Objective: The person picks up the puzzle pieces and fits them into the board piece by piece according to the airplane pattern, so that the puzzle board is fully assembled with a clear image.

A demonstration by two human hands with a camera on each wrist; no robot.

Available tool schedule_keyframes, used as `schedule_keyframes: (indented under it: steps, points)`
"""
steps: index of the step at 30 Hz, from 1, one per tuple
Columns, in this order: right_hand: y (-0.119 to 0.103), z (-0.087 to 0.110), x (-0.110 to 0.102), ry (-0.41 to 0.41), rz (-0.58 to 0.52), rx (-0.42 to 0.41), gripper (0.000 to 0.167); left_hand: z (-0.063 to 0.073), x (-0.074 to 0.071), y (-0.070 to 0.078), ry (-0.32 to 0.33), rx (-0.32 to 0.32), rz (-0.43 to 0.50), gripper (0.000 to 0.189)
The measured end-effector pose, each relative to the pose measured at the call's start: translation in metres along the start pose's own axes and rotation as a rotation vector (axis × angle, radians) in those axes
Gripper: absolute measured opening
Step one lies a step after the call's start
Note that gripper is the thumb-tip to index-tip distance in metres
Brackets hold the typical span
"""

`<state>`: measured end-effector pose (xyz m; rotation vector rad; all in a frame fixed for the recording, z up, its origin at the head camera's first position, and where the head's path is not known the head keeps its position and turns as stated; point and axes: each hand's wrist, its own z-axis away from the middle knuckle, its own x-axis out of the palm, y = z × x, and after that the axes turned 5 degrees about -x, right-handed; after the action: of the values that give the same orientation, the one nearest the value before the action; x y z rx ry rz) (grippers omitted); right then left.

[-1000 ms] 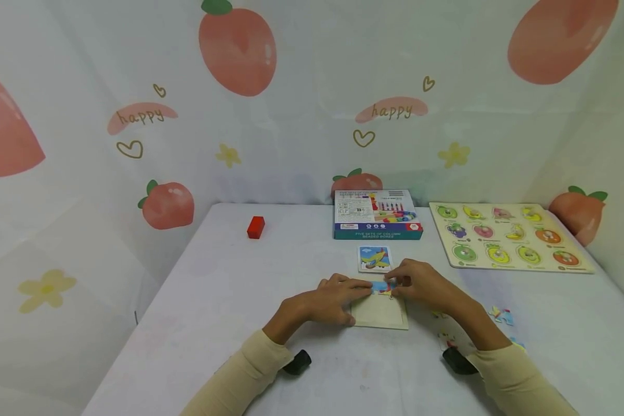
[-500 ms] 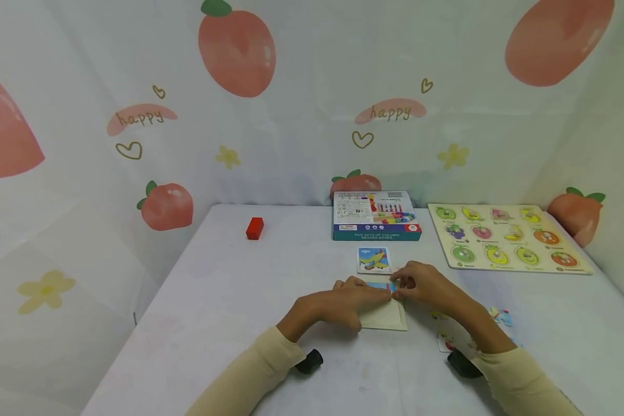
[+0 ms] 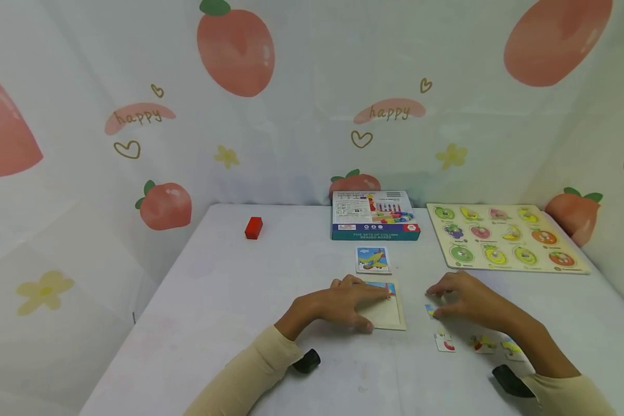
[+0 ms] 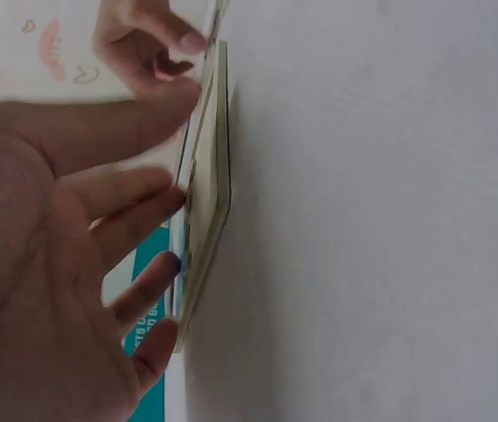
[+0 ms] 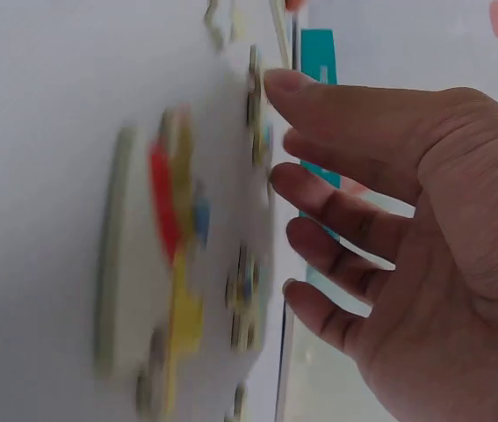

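Observation:
My left hand [image 3: 343, 304] lies over a small wooden puzzle tray [image 3: 387, 316], fingers extended toward its far edge and thumb at its near part. A strip of blue-and-red puzzle pieces [image 3: 392, 288] shows along the tray's far side, partly hidden by that hand. To the right, my right hand [image 3: 470, 299] hovers at a loose puzzle piece [image 3: 430, 311]. In the right wrist view its thumb [image 5: 288, 83] is close to a piece [image 5: 256, 105], with the fingers spread apart; contact is unclear. Further loose puzzle pieces [image 3: 445, 342] lie nearer the front, blurred in the right wrist view.
Behind the tray lies an airplane picture card [image 3: 372, 260], then a teal-edged box [image 3: 375, 216]. A fruit puzzle board [image 3: 507, 238] is at the back right. A red block [image 3: 253, 227] sits at the back left. A printed cloth [image 3: 291, 144] hangs behind the table.
My right hand has left the tray's far right corner and moved right, to the loose pieces. My left hand slid right across the tray, then stayed there.

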<state>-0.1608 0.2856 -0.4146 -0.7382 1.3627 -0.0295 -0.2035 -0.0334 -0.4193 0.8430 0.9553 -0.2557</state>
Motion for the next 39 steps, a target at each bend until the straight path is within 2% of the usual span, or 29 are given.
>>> schedule_keyframes:
  steps: [6,13,17,27,33,39]
  points:
    - [0.01,0.014,0.0,-0.007,0.033,0.019,0.034,-0.002,0.001,-0.01,0.126,-0.016,0.028,0.068]
    - [0.009,0.019,0.0,0.007,0.048,0.022,0.026,0.011,0.002,-0.018,0.207,-0.077,0.039,0.068]
    - [0.007,0.017,0.001,0.001,0.04,0.039,0.026,0.019,0.004,-0.021,0.212,-0.126,0.035,0.071]
    - [0.002,0.012,0.003,-0.005,0.041,0.062,0.029,0.021,0.005,-0.023,0.201,-0.139,0.006,0.076]
    - [-0.004,0.006,0.006,0.047,0.059,0.005,0.03,0.024,0.002,-0.019,0.184,-0.148,-0.012,0.076]
    - [-0.017,-0.014,0.012,0.065,0.072,-0.052,0.026,0.027,-0.001,-0.017,0.177,-0.156,-0.014,0.077]
